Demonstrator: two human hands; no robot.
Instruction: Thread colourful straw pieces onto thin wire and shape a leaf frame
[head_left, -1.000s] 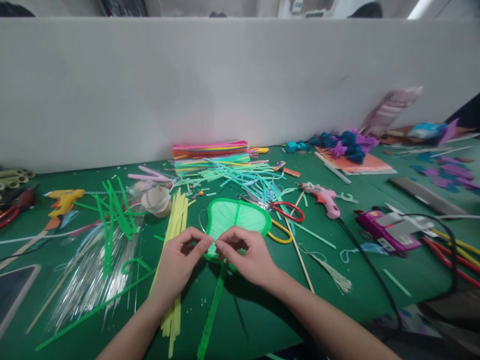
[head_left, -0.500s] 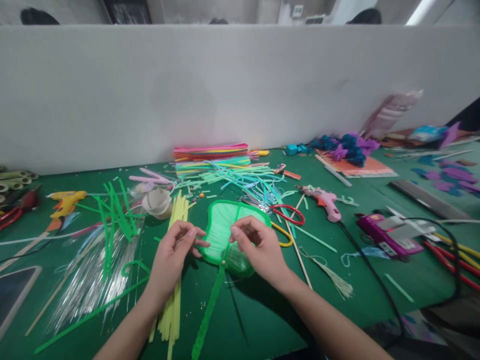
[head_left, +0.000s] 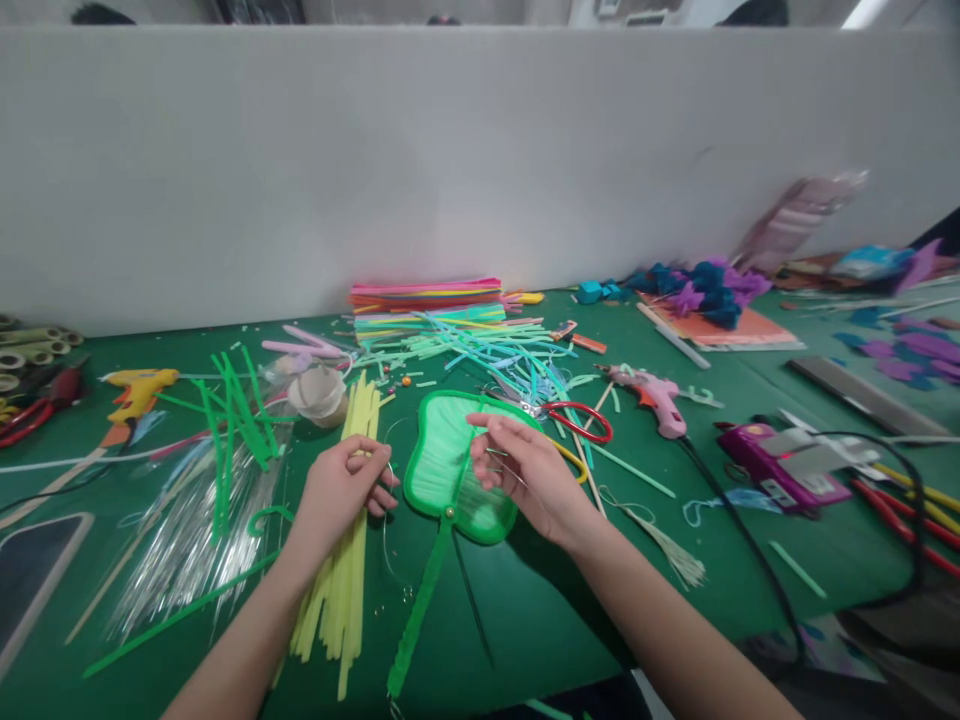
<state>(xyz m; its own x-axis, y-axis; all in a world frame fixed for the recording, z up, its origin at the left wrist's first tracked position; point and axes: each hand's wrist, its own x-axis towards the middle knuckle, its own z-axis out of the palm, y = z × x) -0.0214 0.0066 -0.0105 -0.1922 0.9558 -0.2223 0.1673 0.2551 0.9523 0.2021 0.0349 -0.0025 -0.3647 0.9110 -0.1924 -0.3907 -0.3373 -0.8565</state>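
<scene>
A green leaf-shaped fan, with a fuzzy rim, a small bead at its base and a fuzzy stem, lies on the table in front of me. My left hand is pinched just left of the fan, over yellow fuzzy stems. A thin clear thread curves down from its fingertips. Above the fan's right half is my right hand, its fingers curled and one digit pointing left. A fine line of thread crosses this hand; its exact grip is hard to see. A dark needle-like rod lies beside the stem.
Red-handled scissors lie right of the fan, near a pink glue gun and purple power strip. Leftward are a paper-wrapped cup, green stems and a yellow glue gun. Coloured stems line the partition.
My right hand has risen slightly and turned, one digit now stretched left. My left hand has drawn away from the fan's edge to the left, and the thread loop shows beneath it.
</scene>
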